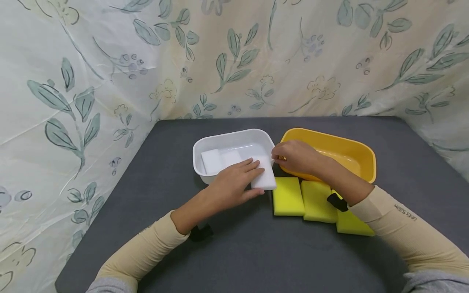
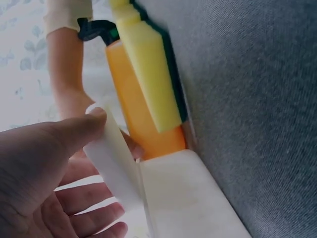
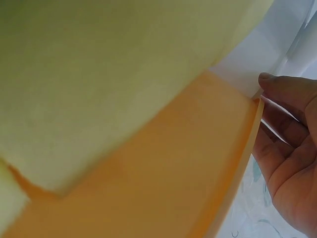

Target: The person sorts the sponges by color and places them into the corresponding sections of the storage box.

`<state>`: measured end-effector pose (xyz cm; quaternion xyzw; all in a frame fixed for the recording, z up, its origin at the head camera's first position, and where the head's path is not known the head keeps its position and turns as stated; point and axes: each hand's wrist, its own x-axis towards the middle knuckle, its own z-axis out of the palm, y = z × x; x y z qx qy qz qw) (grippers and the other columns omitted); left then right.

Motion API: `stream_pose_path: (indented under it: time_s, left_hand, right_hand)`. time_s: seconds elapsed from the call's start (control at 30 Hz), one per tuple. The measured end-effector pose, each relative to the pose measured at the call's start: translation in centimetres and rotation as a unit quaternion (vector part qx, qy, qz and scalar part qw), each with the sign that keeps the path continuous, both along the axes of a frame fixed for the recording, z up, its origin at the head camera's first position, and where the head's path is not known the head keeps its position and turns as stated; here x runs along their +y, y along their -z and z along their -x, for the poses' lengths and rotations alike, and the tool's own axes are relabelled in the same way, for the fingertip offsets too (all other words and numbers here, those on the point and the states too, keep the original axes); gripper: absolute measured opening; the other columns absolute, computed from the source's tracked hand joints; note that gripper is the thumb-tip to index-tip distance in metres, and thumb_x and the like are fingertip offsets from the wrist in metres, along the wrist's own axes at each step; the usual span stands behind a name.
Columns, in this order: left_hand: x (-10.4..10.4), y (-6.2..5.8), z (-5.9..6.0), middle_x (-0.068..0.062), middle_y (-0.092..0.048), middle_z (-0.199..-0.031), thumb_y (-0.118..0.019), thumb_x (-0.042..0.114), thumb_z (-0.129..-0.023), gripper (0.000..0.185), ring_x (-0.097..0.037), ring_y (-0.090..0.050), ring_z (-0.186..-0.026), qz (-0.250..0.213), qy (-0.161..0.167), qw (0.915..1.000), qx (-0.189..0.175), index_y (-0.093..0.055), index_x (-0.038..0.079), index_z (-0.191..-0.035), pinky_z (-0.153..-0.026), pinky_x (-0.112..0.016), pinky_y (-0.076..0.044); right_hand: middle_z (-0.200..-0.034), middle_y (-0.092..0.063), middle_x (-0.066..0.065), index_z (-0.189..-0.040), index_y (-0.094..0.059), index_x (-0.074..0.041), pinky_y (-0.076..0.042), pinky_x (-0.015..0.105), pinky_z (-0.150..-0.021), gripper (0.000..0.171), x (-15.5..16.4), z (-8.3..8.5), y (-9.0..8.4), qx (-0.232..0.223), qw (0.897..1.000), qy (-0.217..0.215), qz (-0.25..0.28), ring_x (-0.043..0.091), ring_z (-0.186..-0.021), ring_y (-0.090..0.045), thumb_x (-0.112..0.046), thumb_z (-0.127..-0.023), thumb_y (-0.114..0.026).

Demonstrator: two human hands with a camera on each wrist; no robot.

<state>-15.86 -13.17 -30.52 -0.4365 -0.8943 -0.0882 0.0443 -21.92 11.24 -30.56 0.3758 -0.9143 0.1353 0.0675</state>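
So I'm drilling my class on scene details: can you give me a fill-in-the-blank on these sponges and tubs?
1. The left hand holds a ____ sponge at the white tub's rim.
2. The right hand grips the rim of the ____ tub.
3. The yellow sponges lie on the ____ tabletop.

Missing words: white; yellow; grey

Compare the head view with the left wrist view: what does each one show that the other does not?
Only the head view shows two white sponges inside the white tub and the whole yellow tub. Only the left wrist view shows the dark green backing under a yellow sponge. Both show the left hand holding a white sponge at the white tub's edge, and the right hand by the yellow tub.
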Motion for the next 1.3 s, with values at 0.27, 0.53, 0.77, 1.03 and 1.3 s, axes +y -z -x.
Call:
stream_pose_path:
  time_s: [0.27, 0.53, 0.77, 1.03, 1.3]
  left_hand:
    - [0.1, -0.2, 0.6, -0.012, -0.053, -0.145, -0.068, 0.037, -0.096, 0.054, -0.026, -0.047, -0.137, -0.012, -0.013, 0.9998, -0.007, -0.058, 0.009, -0.142, -0.11, -0.04, -0.039]
    - [0.1, 0.0, 1.2, -0.01, -0.06, -0.139, -0.067, 0.035, -0.097, 0.047, -0.025, -0.055, -0.129, -0.031, -0.013, 0.9992, 0.023, -0.062, 0.011, -0.138, -0.102, -0.04, -0.047]
    - [0.1, 0.1, 1.7, -0.011, -0.063, -0.134, -0.067, 0.034, -0.097, 0.046, -0.024, -0.061, -0.122, -0.044, -0.011, 0.9984, 0.034, -0.064, 0.009, -0.135, -0.097, -0.04, -0.05]
    - [0.3, 0.0, 2.7, -0.008, -0.069, -0.123, -0.066, 0.03, -0.099, 0.039, -0.022, -0.067, -0.105, -0.047, -0.011, 0.9984, 0.03, -0.066, 0.005, -0.129, -0.09, -0.039, -0.052]
    - [0.7, -0.6, 3.8, -0.003, -0.073, -0.101, -0.063, 0.033, -0.1, 0.037, -0.017, -0.064, -0.084, -0.033, -0.031, 0.9988, -0.02, -0.069, 0.007, -0.127, -0.081, -0.036, -0.053]
  right_hand:
    - [-0.088, -0.073, 0.004, -0.093, -0.077, -0.006, -0.057, 0.03, -0.069, 0.01, 0.0, 0.1, 0.1, -0.006, 1.0, 0.001, -0.002, 0.016, -0.069, -0.06, -0.003, -0.084, -0.08]
    - [-0.087, -0.072, 0.003, -0.093, -0.077, -0.006, -0.056, 0.03, -0.069, 0.01, 0.1, 0.1, 0.1, -0.007, 1.0, 0.0, -0.002, 0.017, -0.069, -0.058, -0.003, -0.084, -0.08]
    - [-0.086, -0.072, 0.004, -0.091, -0.076, -0.005, -0.055, 0.029, -0.067, 0.009, 0.2, 0.0, 0.2, 0.0, 1.0, -0.009, 0.001, 0.017, -0.068, -0.058, -0.002, -0.083, -0.08]
    - [-0.088, -0.073, 0.004, -0.093, -0.077, -0.005, -0.057, 0.03, -0.07, 0.012, 0.3, 0.1, 0.2, 0.0, 1.0, -0.011, 0.003, 0.017, -0.07, -0.06, -0.002, -0.082, -0.081]
    - [-0.087, -0.073, 0.003, -0.092, -0.077, -0.007, -0.057, 0.03, -0.069, 0.012, 0.2, 0.1, 0.1, -0.006, 1.0, -0.003, -0.003, 0.017, -0.069, -0.059, -0.002, -0.082, -0.081]
